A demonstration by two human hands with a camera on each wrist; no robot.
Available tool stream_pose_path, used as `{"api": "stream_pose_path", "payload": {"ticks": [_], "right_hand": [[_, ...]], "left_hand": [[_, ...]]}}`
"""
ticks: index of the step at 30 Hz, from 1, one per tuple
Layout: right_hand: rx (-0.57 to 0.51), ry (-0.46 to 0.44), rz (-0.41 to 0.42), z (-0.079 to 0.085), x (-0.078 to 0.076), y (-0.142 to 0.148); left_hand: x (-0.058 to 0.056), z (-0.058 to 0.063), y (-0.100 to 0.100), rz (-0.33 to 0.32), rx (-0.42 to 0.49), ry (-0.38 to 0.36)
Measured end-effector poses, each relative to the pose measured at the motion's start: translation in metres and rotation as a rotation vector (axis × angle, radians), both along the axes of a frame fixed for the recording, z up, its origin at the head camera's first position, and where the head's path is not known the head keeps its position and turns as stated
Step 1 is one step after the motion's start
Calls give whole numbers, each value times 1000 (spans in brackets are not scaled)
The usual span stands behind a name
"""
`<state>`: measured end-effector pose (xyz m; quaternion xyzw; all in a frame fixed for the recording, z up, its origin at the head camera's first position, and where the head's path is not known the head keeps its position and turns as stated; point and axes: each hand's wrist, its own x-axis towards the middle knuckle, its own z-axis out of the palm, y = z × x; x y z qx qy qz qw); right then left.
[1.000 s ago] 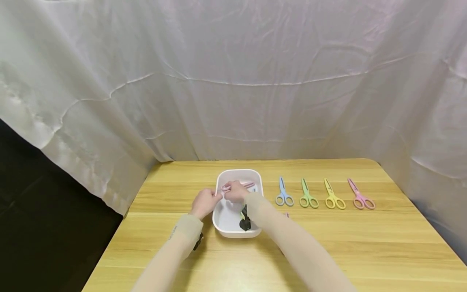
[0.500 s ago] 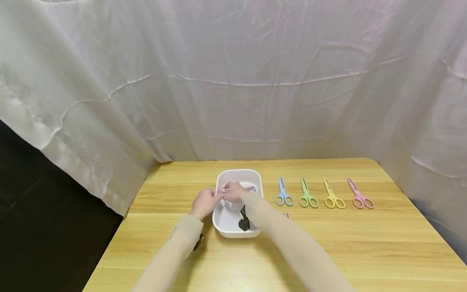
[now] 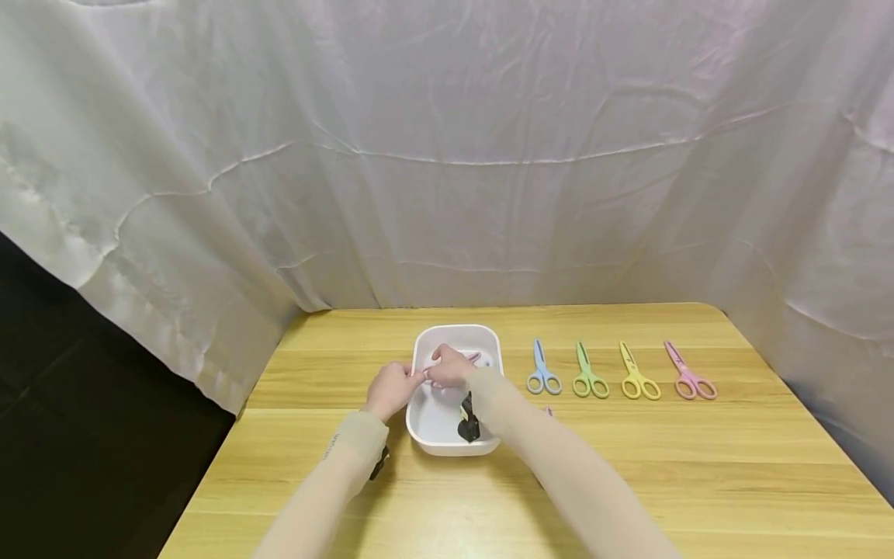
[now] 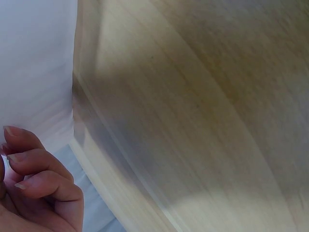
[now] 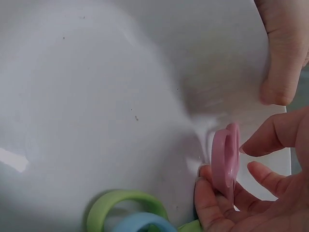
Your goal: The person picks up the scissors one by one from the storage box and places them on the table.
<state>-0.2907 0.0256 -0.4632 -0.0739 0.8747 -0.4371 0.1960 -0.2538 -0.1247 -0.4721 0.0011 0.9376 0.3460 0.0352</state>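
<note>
A white plastic bin (image 3: 438,447) stands on the table. My left hand (image 3: 391,390) grips its left rim, thumb over the edge; in the left wrist view the curled fingers (image 4: 48,164) lie by the outer wall. Inside the bin my right hand (image 3: 450,368) holds pink scissors (image 5: 219,162) by the handle, fingers curled behind the loops and thumb tip at their edge. Their blade end pokes out beyond the hand in the head view. Below them in the right wrist view lie green scissors (image 5: 104,205) and blue scissors (image 5: 145,220), partly out of frame.
Right of the bin lie blue scissors (image 3: 539,365), green scissors (image 3: 585,369), yellow scissors (image 3: 633,373) and pink scissors (image 3: 684,373) in a row. A small pink tip (image 3: 549,411) shows beside the right forearm. A pale curtain (image 3: 489,217) hangs behind the wooden table (image 3: 698,466).
In the bin, the pink scissors' handle has shifted slightly toward me, and the right hand's fingers have moved around it. The left hand stays on the rim.
</note>
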Motion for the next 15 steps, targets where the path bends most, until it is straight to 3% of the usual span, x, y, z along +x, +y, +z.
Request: {"api": "stream_pose_path", "payload": {"ticks": [6,15], "right_hand": [[-44,-27,-14,0,1,1],[-58,14,-70,3,5,1]], "left_hand": [[0,0,1,2,-14,0],[0,0,0,2,-27,7]]}}
